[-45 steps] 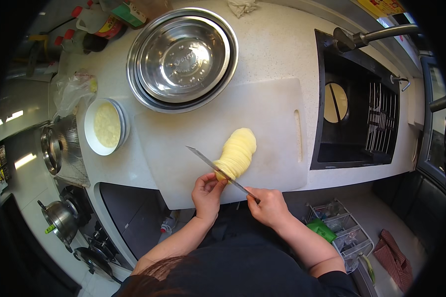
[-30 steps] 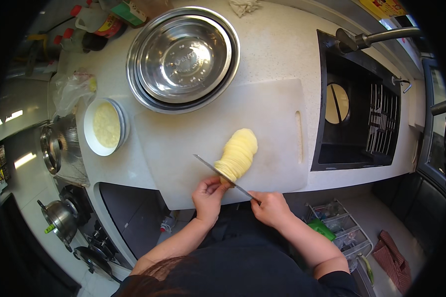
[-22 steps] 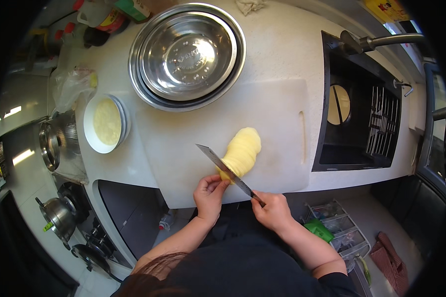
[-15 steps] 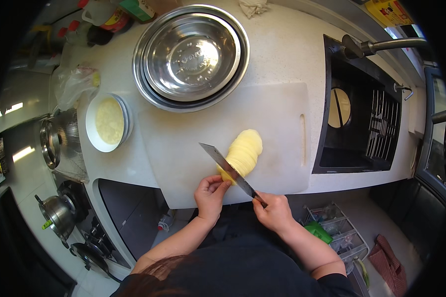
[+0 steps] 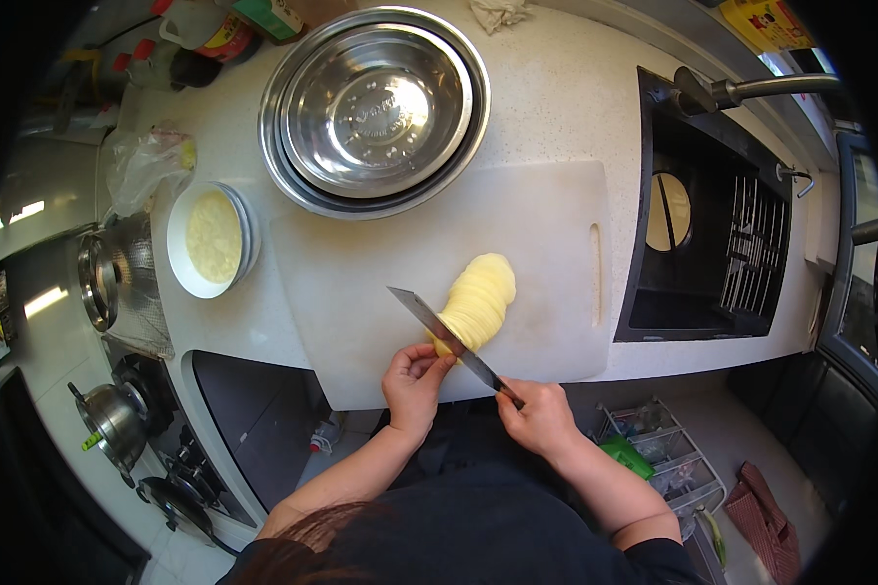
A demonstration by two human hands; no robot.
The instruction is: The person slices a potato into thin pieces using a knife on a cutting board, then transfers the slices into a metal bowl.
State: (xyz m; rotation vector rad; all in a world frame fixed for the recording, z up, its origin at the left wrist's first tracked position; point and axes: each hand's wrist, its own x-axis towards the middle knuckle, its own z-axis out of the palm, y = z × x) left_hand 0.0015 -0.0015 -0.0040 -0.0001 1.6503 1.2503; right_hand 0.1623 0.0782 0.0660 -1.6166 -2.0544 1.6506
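Observation:
A peeled yellow potato [image 5: 482, 300], cut into many thin slices that lean together in a row, lies on the white cutting board [image 5: 361, 258]. My right hand [image 5: 540, 417] is closed round the handle of a kitchen knife [image 5: 421, 310]. Its blade crosses the potato's near end slantwise, the tip pointing to the far left. Just left of the blade, my left hand [image 5: 412, 392] pinches the uncut near end of the potato between thumb and fingers. The blade partly hides that end.
Nested steel bowls [image 5: 380, 117] stand behind the board. To the left sit stacked white bowls [image 5: 180, 255], the top one holding something pale yellow, and a plastic bag [image 5: 144, 171]. A black sink [image 5: 712, 283] with a tap [image 5: 780, 90] is at the right.
The knife blade has shifted very slightly left and nearer me across the potato's end. Both hands keep their grips in almost the same place.

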